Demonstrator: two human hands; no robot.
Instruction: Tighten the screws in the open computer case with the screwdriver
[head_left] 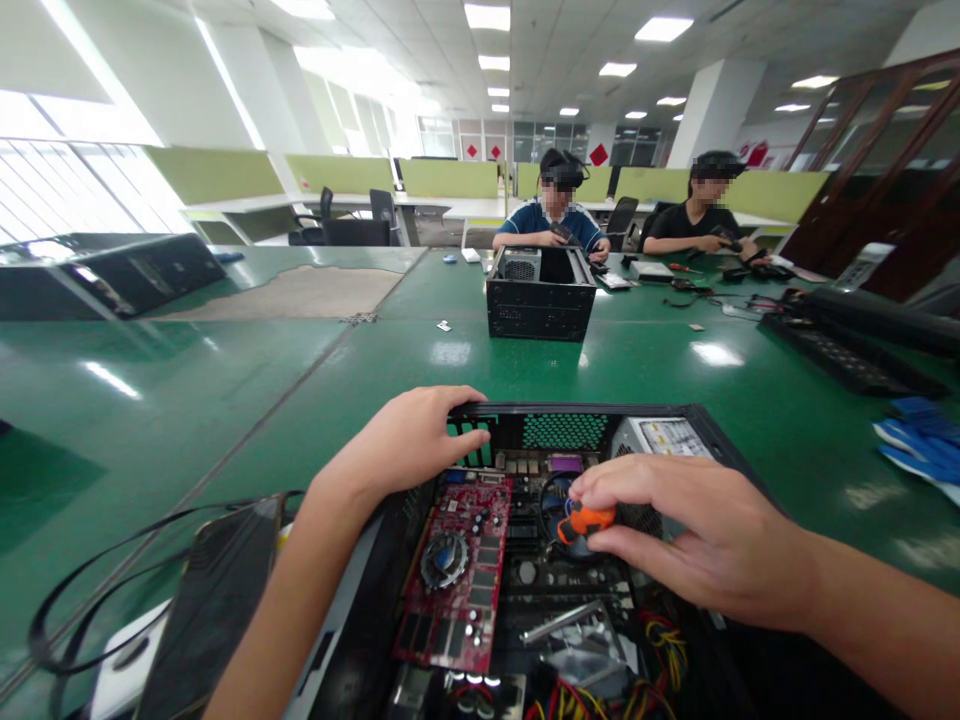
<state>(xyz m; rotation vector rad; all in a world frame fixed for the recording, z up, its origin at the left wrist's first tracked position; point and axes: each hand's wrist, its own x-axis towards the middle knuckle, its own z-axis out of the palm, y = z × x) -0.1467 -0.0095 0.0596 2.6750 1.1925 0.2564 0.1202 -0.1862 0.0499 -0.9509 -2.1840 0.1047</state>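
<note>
An open black computer case (577, 409) lies on the green table in front of me. My left hand (420, 430) grips its far rim near the left corner, thumb inside and fingers over the edge. My right hand (675, 520) pinches the orange and black handle of a screwdriver (586, 522) between thumb and fingers, above the inside of the case; the shaft cannot be made out. Below it are the cooling fan and dark motherboard (526, 572). A red graphics card (469, 560) with a small round fan sits at the left inside. A silver power supply (664, 437) occupies the far right corner.
Yellow, red and black cables (660, 640) bunch at the near right of the case. Left of it lie a dark panel (214, 600) and a black strap. Another case (540, 308) stands farther off, with two people working behind it. Blue gloves (919, 440) lie at the right.
</note>
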